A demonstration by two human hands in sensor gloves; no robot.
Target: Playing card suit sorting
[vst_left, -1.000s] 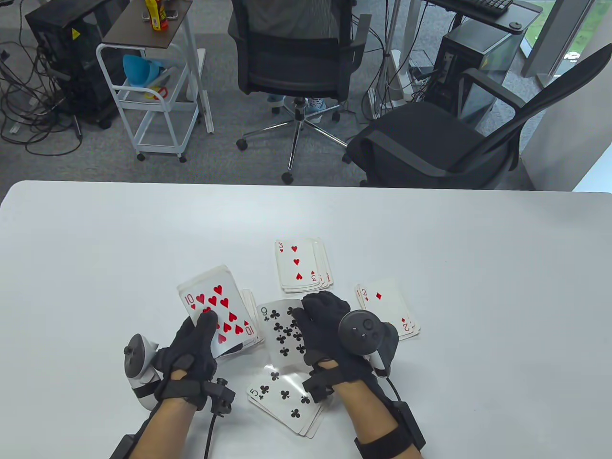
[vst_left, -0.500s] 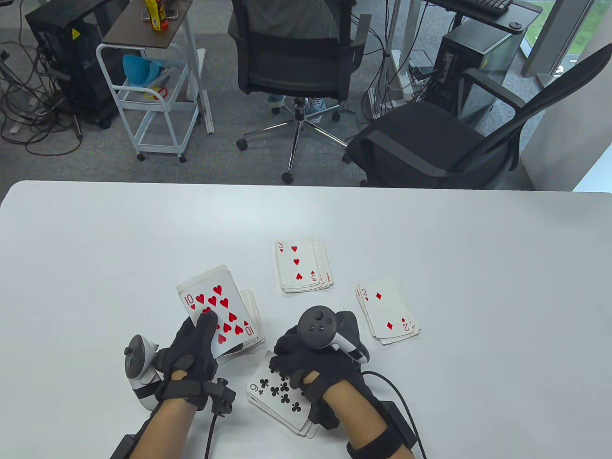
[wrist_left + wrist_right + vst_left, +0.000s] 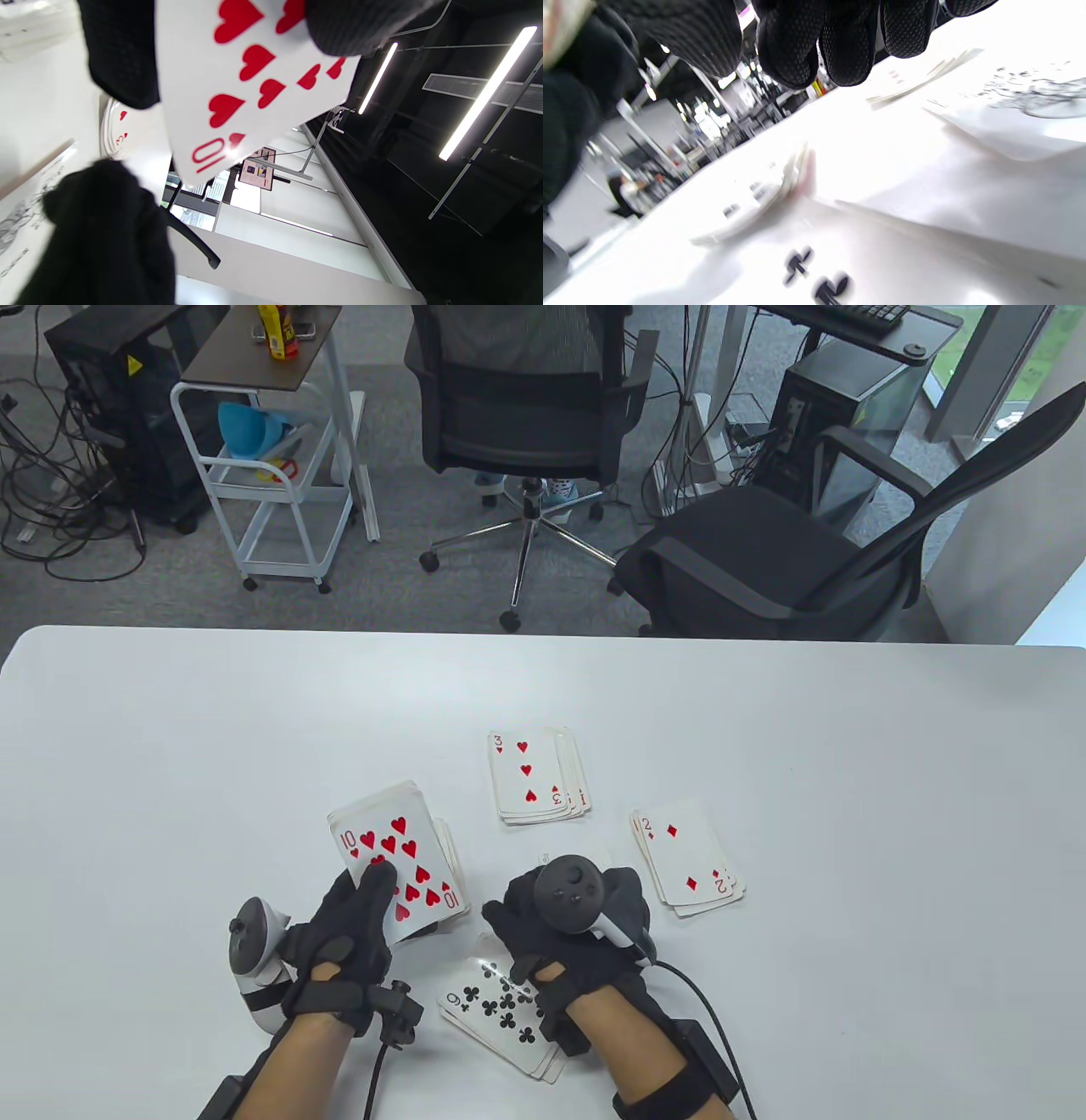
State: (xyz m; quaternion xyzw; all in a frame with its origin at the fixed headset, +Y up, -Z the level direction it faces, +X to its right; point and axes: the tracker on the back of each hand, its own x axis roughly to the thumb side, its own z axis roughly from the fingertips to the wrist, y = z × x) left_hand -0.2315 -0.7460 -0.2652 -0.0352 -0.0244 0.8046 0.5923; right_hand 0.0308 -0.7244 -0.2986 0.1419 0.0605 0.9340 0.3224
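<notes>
The left hand [image 3: 348, 937] fingers [image 3: 373, 891] are clamping the deck [image 3: 399, 865], ten of hearts showing; the right hand [image 3: 568, 929], fingers apart, is hovering over the clubs pile [image 3: 501, 1022] at 6 o'clock on the tabletop [image 3: 170, 746], likely risking scattering it

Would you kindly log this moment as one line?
left hand: holds deck, 10 of hearts on top | right hand: above clubs pile, 9 showing | hearts pile, diamonds pile: untouched

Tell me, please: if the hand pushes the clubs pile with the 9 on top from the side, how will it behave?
The clubs pile already lies fanned, so it would probably spread further instead of sliding as one block. The cards look thin and glossy, so likely slippery on the smooth table.
</notes>
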